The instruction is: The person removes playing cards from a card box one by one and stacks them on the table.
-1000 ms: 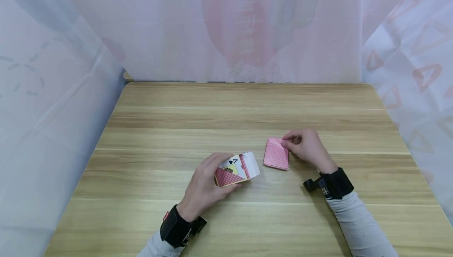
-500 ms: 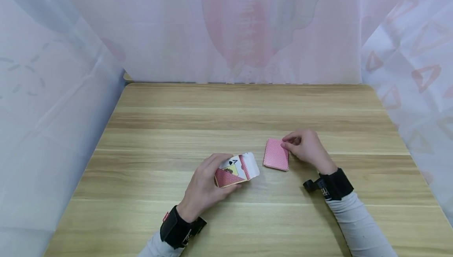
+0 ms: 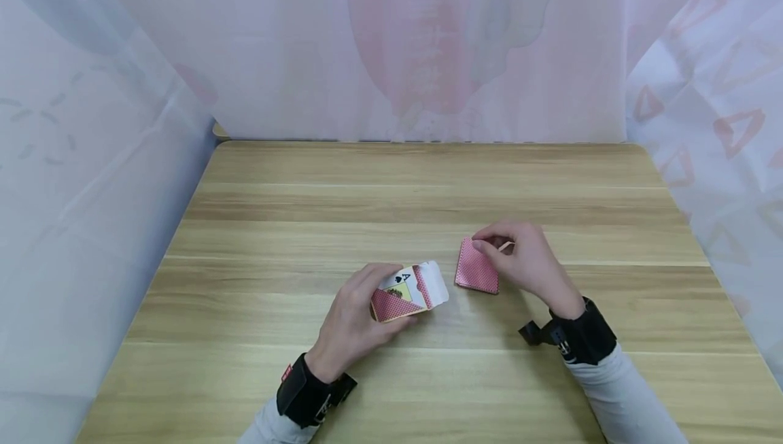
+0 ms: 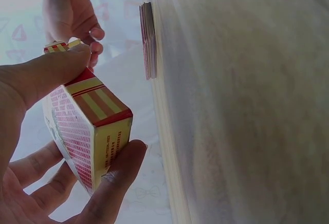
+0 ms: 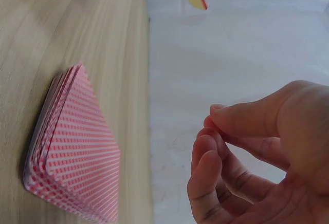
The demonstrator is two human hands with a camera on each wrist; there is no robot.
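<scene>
Biggest risk I can see here is the deck [image 3: 477, 272] getting knocked out of square. It's a loose face-down stack lying flat on the table [image 3: 428, 185], and the wrist shot already shows the edges a bit fanned, so a careless fingertip coming down on the top corner could slide several cards off at once instead of one. The other thing: the card box [image 3: 406, 293] is only pinched between thumb and fingers with its flap hanging open, and it's lifted a little off the table, so a loose squeeze could tip it or crumple the flap.

Positions, all relative to the deck: the right hand [image 3: 526, 260] sits just to its right and slightly above its far corner, not touching in the wrist view. Its fingers [image 5: 216, 152] are curled in with thumb meeting fingertips, a narrow pinch with nothing in it as far as I can tell. The left hand [image 3: 355, 321] is left of the deck, gripping the card box, which lies just beside the deck's left edge, a small gap between them.
</scene>
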